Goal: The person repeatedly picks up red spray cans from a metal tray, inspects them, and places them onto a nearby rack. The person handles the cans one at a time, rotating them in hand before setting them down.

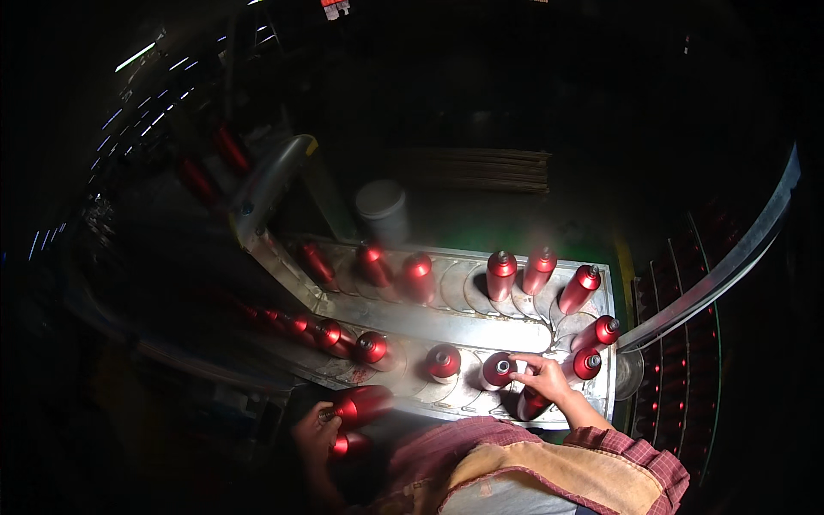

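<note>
At the near side of a lit metal conveyor [429, 324], my right hand [546, 379] has its thumb and fingers around the shoulder of an upright red metal bottle [495, 371] with a narrow open neck. My left hand [316, 433], lower left and off the conveyor's near edge, is closed round the neck of a tilted red bottle [364, 405]. Right below it is a second red bottle [352, 445], also against the left hand; whether that hand grips it too I cannot tell. Under my right wrist another red bottle [532, 403] is partly hidden.
Several red bottles stand spaced along the conveyor's loop, such as one bottle [444, 362] to the left and one [579, 289] at the far right. A white bucket [382, 206] is behind the belt. A curved metal rail [721, 287] and racks [678, 378] of red items stand right.
</note>
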The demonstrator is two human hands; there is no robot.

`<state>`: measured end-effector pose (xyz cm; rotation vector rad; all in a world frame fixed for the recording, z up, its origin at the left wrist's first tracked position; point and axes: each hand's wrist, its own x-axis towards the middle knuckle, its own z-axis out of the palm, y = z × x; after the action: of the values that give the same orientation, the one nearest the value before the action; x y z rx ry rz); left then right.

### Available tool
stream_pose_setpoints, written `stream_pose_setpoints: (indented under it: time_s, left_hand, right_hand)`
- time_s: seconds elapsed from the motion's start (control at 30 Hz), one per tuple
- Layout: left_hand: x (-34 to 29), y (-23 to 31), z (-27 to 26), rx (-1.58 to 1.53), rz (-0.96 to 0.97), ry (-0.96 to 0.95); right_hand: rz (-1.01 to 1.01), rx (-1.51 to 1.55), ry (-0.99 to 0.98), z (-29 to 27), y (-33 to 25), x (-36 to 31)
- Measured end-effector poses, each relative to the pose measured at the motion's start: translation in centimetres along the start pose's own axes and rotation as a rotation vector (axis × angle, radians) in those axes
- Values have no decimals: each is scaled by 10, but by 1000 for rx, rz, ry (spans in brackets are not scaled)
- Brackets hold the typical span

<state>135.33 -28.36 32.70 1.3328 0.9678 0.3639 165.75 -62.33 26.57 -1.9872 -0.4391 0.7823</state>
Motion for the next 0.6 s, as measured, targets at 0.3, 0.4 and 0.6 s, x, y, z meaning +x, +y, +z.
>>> stream_pose_setpoints:
  time_s: [0.3, 0.4, 0.6]
  left_hand:
    - [34, 98, 13, 240, 221, -54]
    - [55, 139, 25, 362, 381, -157]
    - [103, 217, 51, 426, 570, -614]
  right_hand:
    - [16, -50, 294, -38, 50, -7]
    - [-137, -69, 381, -56, 13, -14]
    - [-599, -101, 128, -27, -137, 23]
